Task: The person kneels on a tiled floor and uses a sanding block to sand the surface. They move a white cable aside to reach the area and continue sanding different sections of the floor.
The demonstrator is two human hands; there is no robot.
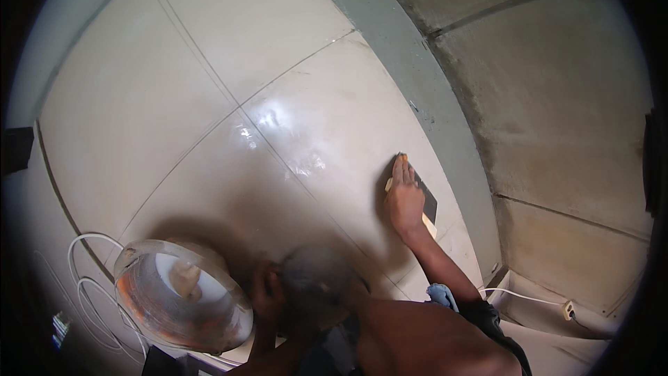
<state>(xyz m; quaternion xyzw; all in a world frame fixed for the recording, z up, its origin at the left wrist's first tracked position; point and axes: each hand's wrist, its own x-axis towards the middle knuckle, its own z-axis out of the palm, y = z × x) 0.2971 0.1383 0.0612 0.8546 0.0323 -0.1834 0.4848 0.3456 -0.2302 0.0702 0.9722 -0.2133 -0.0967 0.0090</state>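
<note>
My right hand (406,203) is closed over a flat hand float (426,198) with a dark top and a pale edge. It presses the float against the pale panelled surface (313,90), fingers stretched toward its far end. In the dim area at the bottom, my left hand (268,294) has its fingers curled; what they hold, if anything, is hidden. Just left of it stands a translucent bucket (240,306), stained orange, with a white and a beige thing inside. A blurred dark grey rounded form (313,280) and a large bare body part (431,334) fill the lower middle; I cannot tell exactly what they are.
White cable (82,264) loops beside the bucket. A grey-green strip (417,97) borders the pale surface on the right, with stained grey-brown panels (557,97) beyond. A white cord with a small pale connector (568,310) lies at the lower right. Shiny patches (271,115) catch light near the crossing seams.
</note>
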